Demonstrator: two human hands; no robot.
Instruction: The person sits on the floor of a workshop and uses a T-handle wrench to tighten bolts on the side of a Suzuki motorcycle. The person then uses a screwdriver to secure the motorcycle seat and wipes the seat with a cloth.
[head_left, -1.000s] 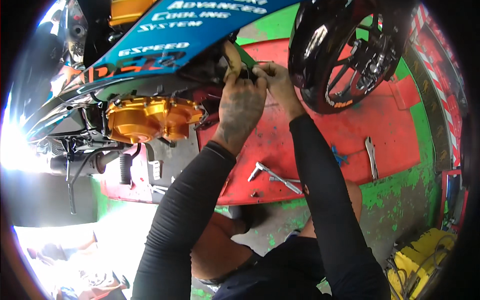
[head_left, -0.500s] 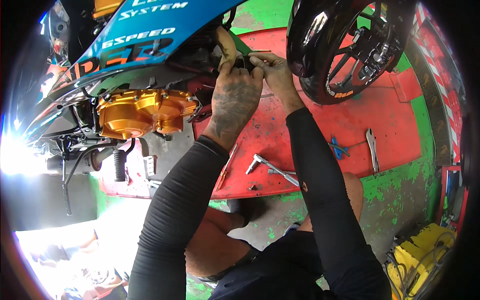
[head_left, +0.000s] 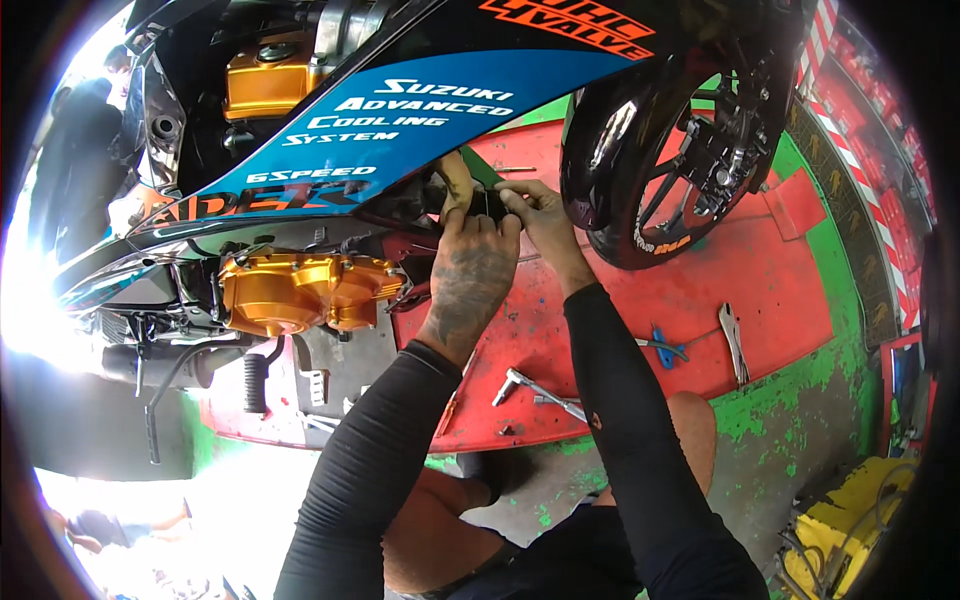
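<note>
Both hands work close together below the front of a motorcycle's blue and black fairing (head_left: 420,110). My left hand (head_left: 475,268), tattooed on its back, has its fingers curled in beside a small black part (head_left: 489,206). On the other side of that part, my right hand (head_left: 545,225) has thumb and index finger pinched together. What each hand's fingertips grip is too small or hidden to name. A curved tan piece with dark smudges (head_left: 456,183) rises just above my left fingers; its kind cannot be told. Black sleeves cover both forearms.
The front wheel (head_left: 622,225) stands right of my hands, a gold engine cover (head_left: 305,292) to the left. On the red platform (head_left: 640,295) lie a ratchet wrench (head_left: 540,388), blue-handled pliers (head_left: 663,345), locking pliers (head_left: 733,343) and a screwdriver (head_left: 455,395). Cables drape a yellow machine (head_left: 850,510).
My view has tilted up, so the motorcycle, platform and tools sit lower and more of the fairing shows. Both hands stay at the same spot, in nearly the same grip.
</note>
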